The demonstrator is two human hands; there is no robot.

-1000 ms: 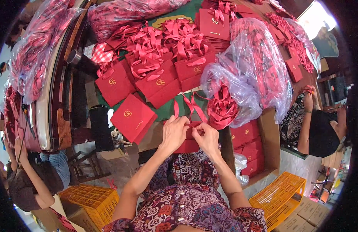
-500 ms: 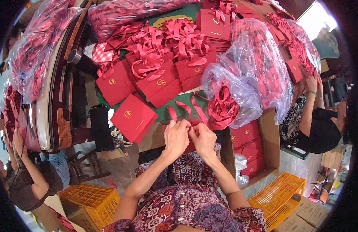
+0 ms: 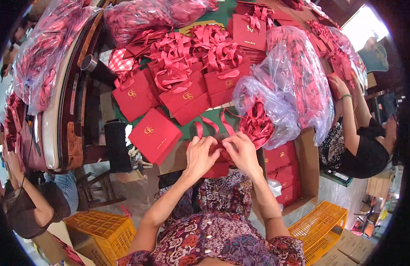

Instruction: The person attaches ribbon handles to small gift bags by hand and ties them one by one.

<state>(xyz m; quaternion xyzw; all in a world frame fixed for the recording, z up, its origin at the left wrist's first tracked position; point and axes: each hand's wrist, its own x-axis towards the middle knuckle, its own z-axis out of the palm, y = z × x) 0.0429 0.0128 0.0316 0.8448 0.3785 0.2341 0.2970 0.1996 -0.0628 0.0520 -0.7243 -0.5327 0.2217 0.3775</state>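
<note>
A small red paper gift bag (image 3: 217,170) lies at the table's front edge, between my hands and mostly hidden by them. My left hand (image 3: 198,157) has its fingers bent over the bag's left side, thumb curled toward the middle. On the other side my right hand (image 3: 241,154) grips the bag's top edge with thumb and fingers. Loops of red ribbon (image 3: 209,124) rise beyond my fingertips. Left of my left hand, a finished-looking red bag (image 3: 155,136) lies flat with a gold emblem. Farther back stand several red bags (image 3: 187,95) with ribbon handles.
A clear plastic sack (image 3: 298,84) of red bags lies right of the pile, above a cardboard box (image 3: 307,170) holding more bags. A dark tumbler (image 3: 98,70) stands at left. Yellow crates (image 3: 101,232) flank me. Co-workers' hands (image 3: 340,86) work at both sides.
My hands have moved slightly apart, and their fingers have loosened from a tight pinch at the bag's top. More of the bag shows between them.
</note>
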